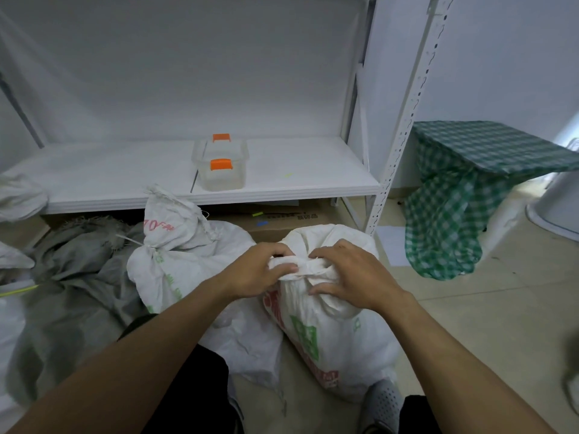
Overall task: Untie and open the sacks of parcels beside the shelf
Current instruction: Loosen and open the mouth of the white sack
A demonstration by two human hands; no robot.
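**A:** How far along is this?

**B:** Early, I'd say. The left hand point(260, 270) and right hand point(351, 277) both have fingers curled round the bunched neck point(300, 269) of the near sack point(329, 339), on the floor by the shelf point(282, 186). It's not open yet (looks knotted). The sack behind point(188, 255) is tied too.

Red "70" legible on tied sack point(175, 227), far left. Green/red print on near sack point(313, 339) + cardboard box point(282, 219): illegible.
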